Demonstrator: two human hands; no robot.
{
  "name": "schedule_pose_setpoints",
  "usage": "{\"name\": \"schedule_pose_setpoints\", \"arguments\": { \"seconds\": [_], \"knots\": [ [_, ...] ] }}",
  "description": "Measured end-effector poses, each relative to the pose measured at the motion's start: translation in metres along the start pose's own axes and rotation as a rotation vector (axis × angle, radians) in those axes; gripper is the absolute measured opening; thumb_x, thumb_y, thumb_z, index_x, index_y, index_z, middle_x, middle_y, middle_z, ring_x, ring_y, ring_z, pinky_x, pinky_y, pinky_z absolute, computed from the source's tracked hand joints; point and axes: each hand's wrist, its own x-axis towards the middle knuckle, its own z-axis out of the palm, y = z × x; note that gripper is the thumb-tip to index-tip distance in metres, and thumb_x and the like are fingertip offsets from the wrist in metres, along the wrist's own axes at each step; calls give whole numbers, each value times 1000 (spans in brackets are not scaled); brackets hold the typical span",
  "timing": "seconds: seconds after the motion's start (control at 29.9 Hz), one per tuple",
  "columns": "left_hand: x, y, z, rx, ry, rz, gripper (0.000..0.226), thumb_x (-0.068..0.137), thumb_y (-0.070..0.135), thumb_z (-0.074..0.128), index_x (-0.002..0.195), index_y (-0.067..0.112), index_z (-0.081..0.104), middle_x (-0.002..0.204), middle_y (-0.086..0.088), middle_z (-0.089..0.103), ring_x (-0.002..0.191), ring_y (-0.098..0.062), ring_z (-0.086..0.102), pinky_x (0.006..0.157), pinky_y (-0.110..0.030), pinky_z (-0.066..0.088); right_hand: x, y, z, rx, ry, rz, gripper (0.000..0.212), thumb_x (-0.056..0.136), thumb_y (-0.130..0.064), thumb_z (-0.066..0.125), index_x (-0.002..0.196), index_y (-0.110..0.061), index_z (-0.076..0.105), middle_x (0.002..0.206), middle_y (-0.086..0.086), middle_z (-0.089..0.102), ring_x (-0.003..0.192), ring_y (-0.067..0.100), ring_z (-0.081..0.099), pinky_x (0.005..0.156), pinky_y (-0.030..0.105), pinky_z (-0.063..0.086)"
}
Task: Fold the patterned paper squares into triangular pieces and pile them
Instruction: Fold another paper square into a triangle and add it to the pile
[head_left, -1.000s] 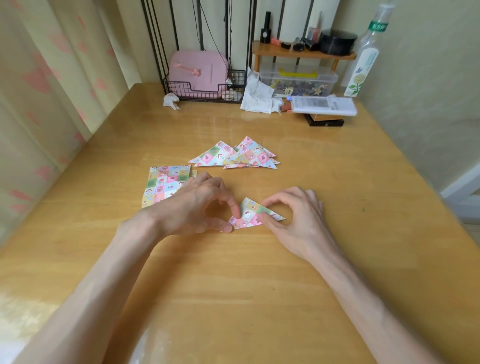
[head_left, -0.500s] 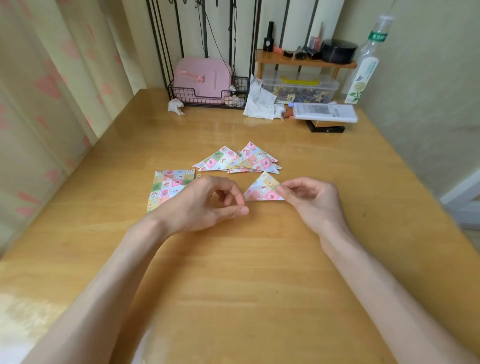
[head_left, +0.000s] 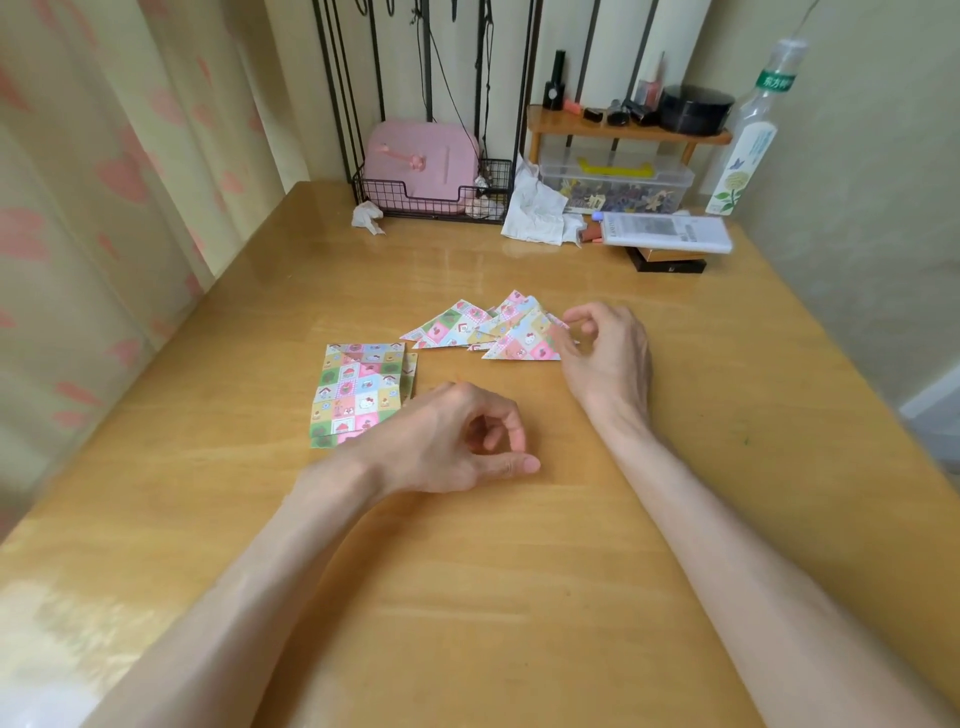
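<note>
A person's two bare forearms reach across a glossy wooden tabletop (head_left: 519, 597). Half a second ago the right hand (head_left: 605, 353) held a freshly folded triangle (head_left: 522, 340) in the air just near of the pile; now that triangle lies on top of the pile of triangles (head_left: 452, 327), at its right side. The right hand's curled fingertips (head_left: 569, 317) are at the triangle's right corner; whether they still pinch it or have let go cannot be told. The left hand (head_left: 457, 441) rests nearer, fingers loosely curled, holding nothing. So one more piece seems finished and piled; the next square probably comes from the stack of unfolded patterned squares (head_left: 358, 392), just left of the left hand, with several sheets apparently left.

At the far edge of the tabletop stand a black wire basket (head_left: 431, 200) holding a pink case (head_left: 421, 161); a crumpled tissue (head_left: 368, 218); a clear plastic box (head_left: 618, 179) under a small wooden shelf (head_left: 628, 130); a tall bottle (head_left: 748, 150). A heart-patterned curtain (head_left: 104, 182) hangs on the left; a plain wall stands on the right.
</note>
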Motion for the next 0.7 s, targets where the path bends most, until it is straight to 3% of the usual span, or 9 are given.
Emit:
{"name": "schedule_pose_setpoints", "arguments": {
  "seconds": [0.13, 0.2, 0.27, 0.4, 0.54, 0.6, 0.7],
  "knots": [
    [-6, 6, -11, -162, -128, -36, 22, 91, 33, 72, 77, 17, 73, 68, -5, 60, 62, -10, 45, 60, -22, 37, -19, -17, 8, 66, 2, -211, 7, 88, -27, 73, 94, -25, 72, 88, -1, 61, 82, 19, 61, 76, 33, 50],
    [-9, 3, -24, -258, -170, -43, 20, 89, 25, 62, 76, 17, 75, 67, -8, 61, 63, -14, 46, 61, -33, 37, -32, -33, 11, 153, -146, -254, 2, 88, -23, 73, 87, -24, 72, 80, -7, 66, 69, 4, 60, 68, 22, 49],
    [-14, -5, -38, -399, -136, -47, 24, 84, 15, 53, 74, 10, 74, 61, -8, 51, 58, -17, 40, 57, -30, 31, -44, -48, 17, 243, -342, -229, 2, 87, -20, 74, 86, -22, 75, 76, -9, 70, 64, 1, 59, 66, 18, 49],
    [-23, -27, -61, -620, 33, -57, 26, 76, 7, 43, 69, 1, 68, 56, -11, 42, 50, -17, 33, 46, -27, 24, -59, -71, 32, 307, -428, -172, 9, 83, -27, 79, 91, -23, 81, 75, -12, 72, 67, 3, 59, 68, 21, 49],
    [-29, -51, -73, -651, 202, -134, 26, 69, 11, 39, 64, 4, 64, 57, -11, 43, 54, -19, 35, 51, -32, 23, -63, -87, 49, 227, -353, -116, 30, 76, -54, 82, 71, -26, 75, 66, -16, 62, 82, 17, 58, 81, 29, 39],
    [-30, -59, -75, -637, 253, -160, 26, 69, 12, 38, 67, 2, 62, 59, -11, 45, 56, -18, 38, 52, -32, 24, -64, -93, 54, 112, -331, -115, 36, 72, -66, 78, 69, -30, 72, 79, -9, 63, 91, 21, 51, 85, 29, 31],
    [-29, -67, -76, -607, 304, -177, 27, 70, 11, 39, 70, 3, 65, 63, -9, 50, 59, -18, 42, 56, -34, 24, -66, -100, 58, 26, -382, -79, 33, 72, -66, 76, 74, -33, 75, 93, -3, 60, 98, 20, 41, 94, 30, 35]
  ]
}}
